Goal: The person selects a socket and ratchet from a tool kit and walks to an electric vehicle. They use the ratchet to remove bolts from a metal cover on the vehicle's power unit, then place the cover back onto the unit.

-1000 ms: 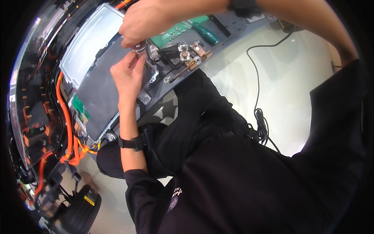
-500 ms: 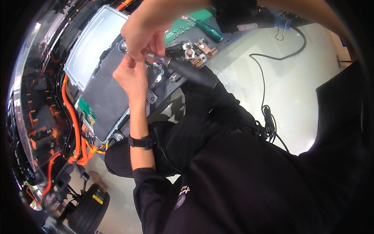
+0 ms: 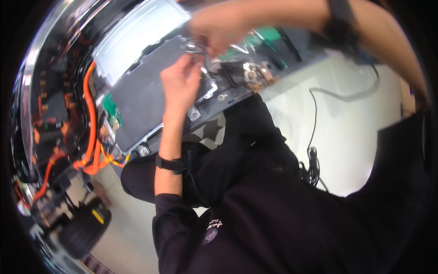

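My left hand (image 3: 180, 82) reaches over the dark grey flat cover (image 3: 141, 96) of a metal-edged unit. Its thumb and fingers are pinched together just under a chrome ratchet wrench head (image 3: 192, 45); what lies between the fingertips is hidden. My right hand (image 3: 219, 27), smeared by motion, comes in from the upper right and is closed on the ratchet wrench. The wrench's handle does not show clearly. Close to both hands is the unit's open corner with a silvery rim (image 3: 211, 90). A small metal ring terminal (image 3: 222, 97) lies beside that corner.
A translucent white cover (image 3: 141, 39) lies beyond the grey one. Copper and metal connector parts (image 3: 255, 75) and a green board (image 3: 268, 34) are on the right. Orange cables (image 3: 90, 100) run along the left. A tyre (image 3: 86, 226) stands lower left; a black cord (image 3: 314, 118) trails on the floor.
The view has shifted, so the unit appears farther right. My right hand has moved right and away, and the wrench's black handle, plain before, is now lost. My left hand stays at the same corner.
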`<move>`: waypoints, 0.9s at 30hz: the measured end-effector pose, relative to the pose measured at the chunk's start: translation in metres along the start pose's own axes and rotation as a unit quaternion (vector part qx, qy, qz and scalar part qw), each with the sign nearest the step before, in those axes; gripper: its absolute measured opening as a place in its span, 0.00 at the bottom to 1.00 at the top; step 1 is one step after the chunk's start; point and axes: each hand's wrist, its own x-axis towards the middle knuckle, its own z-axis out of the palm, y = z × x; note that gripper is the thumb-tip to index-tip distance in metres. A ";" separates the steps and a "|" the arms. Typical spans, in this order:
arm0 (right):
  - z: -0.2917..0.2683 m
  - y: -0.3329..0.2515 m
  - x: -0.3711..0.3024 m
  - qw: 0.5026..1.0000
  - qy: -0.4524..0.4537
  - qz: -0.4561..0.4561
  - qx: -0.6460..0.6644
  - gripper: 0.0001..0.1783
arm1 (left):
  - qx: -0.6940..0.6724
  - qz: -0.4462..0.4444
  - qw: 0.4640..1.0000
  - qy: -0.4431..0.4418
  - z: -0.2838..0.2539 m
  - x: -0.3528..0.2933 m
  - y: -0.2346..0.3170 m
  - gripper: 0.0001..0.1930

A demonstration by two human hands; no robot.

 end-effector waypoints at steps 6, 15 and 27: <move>0.089 0.001 0.000 0.872 0.040 -0.086 0.480 0.19 | -0.017 0.010 0.999 0.034 0.004 -0.030 0.007 0.20; 0.130 0.010 -0.039 0.702 -0.305 -0.181 0.618 0.11 | -0.051 -0.142 0.988 -0.015 0.007 -0.044 0.030 0.19; 0.122 0.007 -0.066 0.797 -0.005 -0.106 0.595 0.13 | -0.131 -0.131 0.982 0.030 0.034 -0.014 0.005 0.19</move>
